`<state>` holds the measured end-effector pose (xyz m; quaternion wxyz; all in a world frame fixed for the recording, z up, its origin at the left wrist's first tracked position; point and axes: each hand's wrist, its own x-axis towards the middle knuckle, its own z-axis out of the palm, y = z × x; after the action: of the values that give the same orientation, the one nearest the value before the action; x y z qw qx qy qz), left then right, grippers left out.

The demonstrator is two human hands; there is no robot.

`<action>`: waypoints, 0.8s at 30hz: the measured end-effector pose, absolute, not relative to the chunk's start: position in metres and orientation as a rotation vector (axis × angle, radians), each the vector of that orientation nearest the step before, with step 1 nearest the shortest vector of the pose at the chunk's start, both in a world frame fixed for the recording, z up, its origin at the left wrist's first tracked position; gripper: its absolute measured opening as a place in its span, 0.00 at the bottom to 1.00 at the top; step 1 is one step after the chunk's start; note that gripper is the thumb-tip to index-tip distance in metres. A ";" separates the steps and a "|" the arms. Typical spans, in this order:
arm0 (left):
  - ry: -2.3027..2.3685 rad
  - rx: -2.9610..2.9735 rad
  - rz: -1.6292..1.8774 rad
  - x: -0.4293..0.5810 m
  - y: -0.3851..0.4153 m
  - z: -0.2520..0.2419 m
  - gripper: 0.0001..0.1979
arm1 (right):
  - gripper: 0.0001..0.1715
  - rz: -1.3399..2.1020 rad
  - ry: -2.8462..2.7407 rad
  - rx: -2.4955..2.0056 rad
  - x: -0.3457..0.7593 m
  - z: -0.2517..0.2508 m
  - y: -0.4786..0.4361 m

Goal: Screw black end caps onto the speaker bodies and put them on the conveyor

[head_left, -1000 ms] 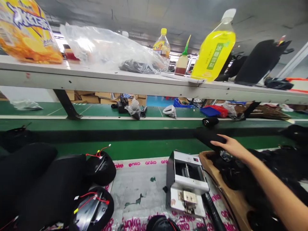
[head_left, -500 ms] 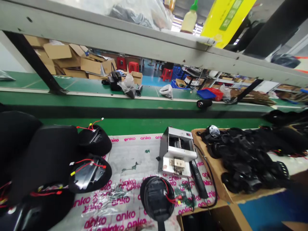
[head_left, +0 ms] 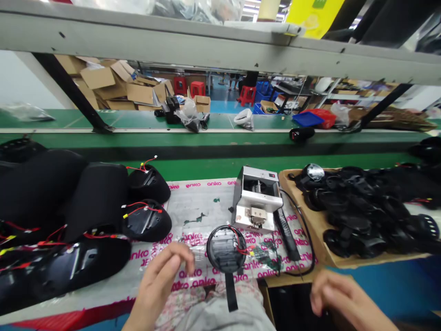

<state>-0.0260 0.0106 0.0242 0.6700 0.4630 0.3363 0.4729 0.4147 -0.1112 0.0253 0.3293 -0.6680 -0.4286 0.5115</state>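
My left hand (head_left: 160, 280) is open and loosely curled just beside the round housing (head_left: 226, 248) at the mat's (head_left: 196, 202) front edge, right hand (head_left: 336, 296) empty too, and it looks like wired housings (head_left: 146, 184) are done, with a heap of black parts (head_left: 358, 216) left in the tray (head_left: 303, 220).

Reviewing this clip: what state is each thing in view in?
left hand: empty, fingers curled, beside the housing
right hand: empty, fingers curled
round black housing: lying inner side up, red wires attached
black strap: hanging down from the housing
white-and-grey bench machine: top open, mechanism showing
cardboard tray: piled with black parts
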 end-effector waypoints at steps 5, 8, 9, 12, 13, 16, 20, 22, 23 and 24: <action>0.895 1.330 1.035 0.022 0.044 0.043 0.26 | 0.31 0.734 -1.196 -1.958 0.408 0.026 0.002; 0.908 1.420 0.850 0.038 0.047 0.047 0.28 | 0.25 0.646 -1.190 -2.039 0.402 0.006 0.042; 0.913 1.423 0.821 0.042 0.047 0.048 0.28 | 0.21 0.656 -1.178 -2.049 0.401 0.002 0.048; 0.857 1.395 0.832 0.047 0.051 0.047 0.29 | 0.18 0.784 -1.126 -2.002 0.405 0.008 0.051; 0.820 1.389 0.841 0.048 0.053 0.046 0.29 | 0.19 0.846 -1.107 -1.951 0.408 0.016 0.047; 0.757 1.420 0.823 0.048 0.060 0.042 0.30 | 0.26 0.948 -1.008 -1.698 0.415 0.049 0.031; 0.944 1.420 0.853 0.048 0.047 0.041 0.31 | 0.32 0.869 -0.823 -1.221 0.399 0.088 0.018; 1.054 1.379 0.905 0.048 0.028 0.042 0.31 | 0.33 0.855 -0.757 -0.994 0.382 0.099 0.021; 1.091 1.357 0.929 0.049 0.017 0.041 0.32 | 0.32 0.861 -0.736 -0.910 0.375 0.104 0.024; 1.126 1.339 0.951 0.051 0.007 0.040 0.32 | 0.32 0.877 -0.721 -0.851 0.368 0.109 0.027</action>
<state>0.0507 0.0068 0.0399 0.5440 0.5642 0.4747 0.4006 0.3680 0.0266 0.1086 0.7588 -0.3909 -0.3308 0.4025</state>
